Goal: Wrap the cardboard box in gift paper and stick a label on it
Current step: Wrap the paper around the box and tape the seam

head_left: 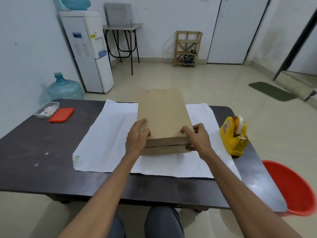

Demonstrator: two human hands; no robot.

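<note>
Cardboard box (163, 114) over gift paper (106, 134), long axis straight fwd

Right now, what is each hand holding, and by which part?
Both hold the cardboard box at its near end: the left hand grips the near left corner, the right hand the near right corner, fingers curled over the top edge.

Both arms are bare from the left hand (137, 137) and right hand (197, 139) back; the legs wear dark slate-grey trousers (162, 222).
</note>
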